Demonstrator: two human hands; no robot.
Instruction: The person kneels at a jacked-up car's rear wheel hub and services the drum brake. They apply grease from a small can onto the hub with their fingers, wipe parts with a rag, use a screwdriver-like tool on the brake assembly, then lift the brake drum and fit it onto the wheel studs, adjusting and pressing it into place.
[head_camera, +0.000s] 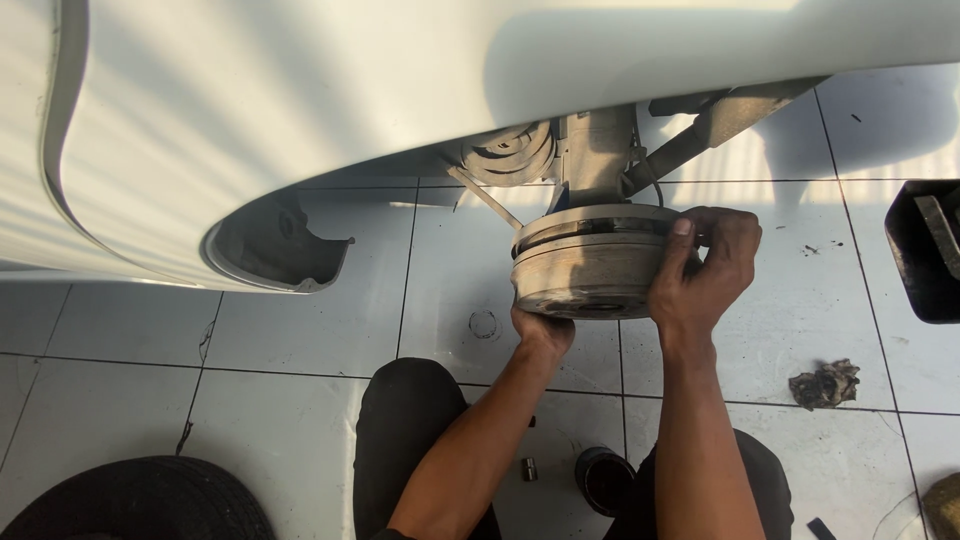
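Brake drum (590, 265) on car hub gripped both sides for even support: left hand (541, 331) cupping underneath, right hand (705, 268) clasping rim, white car body (300, 100) above

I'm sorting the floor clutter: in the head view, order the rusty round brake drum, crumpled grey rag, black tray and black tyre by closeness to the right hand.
1. Rusty round brake drum: in the right hand.
2. Crumpled grey rag: floor, lower right.
3. Black tray: right edge.
4. Black tyre: bottom left corner.
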